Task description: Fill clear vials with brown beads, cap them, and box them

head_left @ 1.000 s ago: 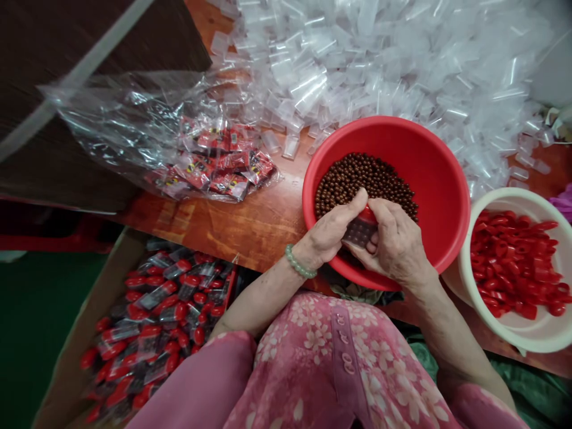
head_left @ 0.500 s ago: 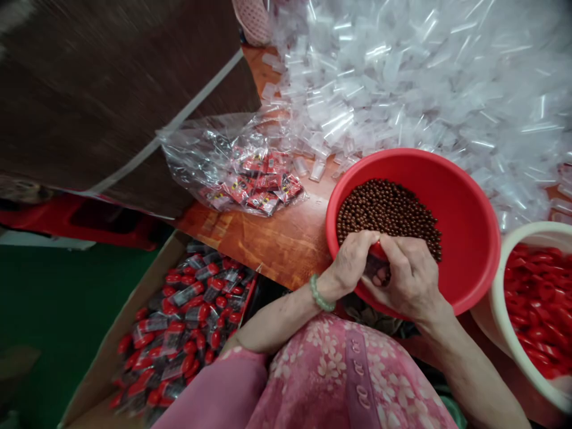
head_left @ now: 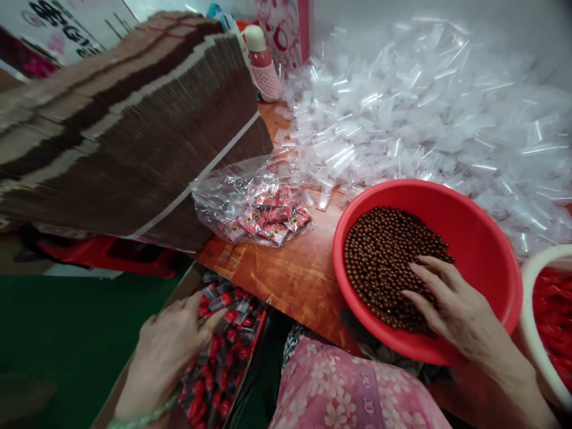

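Observation:
Over the box of red-capped clear containers (head_left: 223, 351), at the lower left, my left hand (head_left: 172, 345) has its fingers apart and holds nothing. My right hand (head_left: 451, 298) reaches into the red basin (head_left: 482, 238), its spread fingers touching the small brown balls (head_left: 388, 262). Nothing shows between those fingers. A green bead bracelet (head_left: 143, 417) circles my left wrist.
A heap of clear plastic containers (head_left: 402, 119) covers the back of the wooden table (head_left: 286, 274). A clear bag of red packets (head_left: 272, 214) lies beside stacked brown cardboard (head_left: 187, 131). At right stands a white tub (head_left: 529, 310) of red pieces; a bottle (head_left: 259, 50) stands behind.
My hands have parted. My left hand moved left over the box and the red-capped container is no longer between them; my right hand opened into the brown balls. The view has tilted upward.

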The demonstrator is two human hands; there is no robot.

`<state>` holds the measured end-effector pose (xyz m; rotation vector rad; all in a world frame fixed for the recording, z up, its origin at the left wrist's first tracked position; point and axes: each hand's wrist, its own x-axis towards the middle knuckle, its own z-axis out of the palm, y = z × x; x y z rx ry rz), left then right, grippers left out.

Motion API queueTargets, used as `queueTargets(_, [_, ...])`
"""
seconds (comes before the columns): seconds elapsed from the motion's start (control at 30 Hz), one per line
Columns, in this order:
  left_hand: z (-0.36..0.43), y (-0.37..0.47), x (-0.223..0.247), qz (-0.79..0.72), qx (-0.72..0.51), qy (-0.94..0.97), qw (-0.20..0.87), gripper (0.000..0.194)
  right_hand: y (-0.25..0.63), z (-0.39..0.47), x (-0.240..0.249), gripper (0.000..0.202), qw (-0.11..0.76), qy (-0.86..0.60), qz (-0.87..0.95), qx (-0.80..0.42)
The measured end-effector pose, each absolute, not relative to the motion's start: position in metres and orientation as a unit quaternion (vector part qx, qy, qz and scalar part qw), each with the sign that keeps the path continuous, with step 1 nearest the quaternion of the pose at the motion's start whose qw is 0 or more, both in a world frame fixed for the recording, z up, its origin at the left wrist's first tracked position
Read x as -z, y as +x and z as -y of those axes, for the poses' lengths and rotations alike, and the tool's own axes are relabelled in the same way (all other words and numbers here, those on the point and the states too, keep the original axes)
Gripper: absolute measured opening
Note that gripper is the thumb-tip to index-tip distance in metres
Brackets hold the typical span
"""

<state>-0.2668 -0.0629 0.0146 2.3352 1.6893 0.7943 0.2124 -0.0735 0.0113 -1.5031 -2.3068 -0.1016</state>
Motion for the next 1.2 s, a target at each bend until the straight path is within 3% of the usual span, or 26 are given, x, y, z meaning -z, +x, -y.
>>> queueTargets(0.07, [0.038, -0.248, -0.006, -0.565, -0.253, 0.785, 0.020, 0.022, 0.224, 0.074, -0.004, 0.033, 0.196, -0.555, 0.807, 0.051])
queueTargets(0.23, [-0.094, -0.117, 0.005, -0.494, -0.288, 0.816, 0.081, 0.043, 0.232, 0.078, 0.015, 0.027, 0.184, -0.570, 0.799, 0.063])
queueTargets(0.4, [-0.225, -0.011, 0.019, -0.572, -0.187, 0.793, 0.102, 0.079, 0.228, 0.078, 0.023, 0.024, 0.185, -0.577, 0.794, 0.050])
queueTargets(0.5, [-0.253, 0.008, 0.037, -0.613, -0.147, 0.768, 0.119, 0.077, 0.226, 0.077, 0.022, 0.022, 0.190, -0.582, 0.790, 0.040])
queueTargets(0.77, [-0.250, -0.006, 0.073, -0.579, -0.256, 0.767, 0.103, 0.052, 0.224, 0.075, 0.021, 0.023, 0.196, -0.598, 0.778, 0.000])
queueTargets(0.97, [-0.193, -0.035, 0.038, -0.451, -0.387, 0.798, 0.100, 0.050, 0.219, 0.073, 0.001, 0.020, 0.269, -0.588, 0.757, -0.093])
queueTargets(1.2, [-0.061, -0.030, -0.017, -0.223, -0.329, 0.904, 0.156, 0.054, 0.201, 0.052, -0.041, 0.057, 0.397, -0.590, 0.660, -0.244])
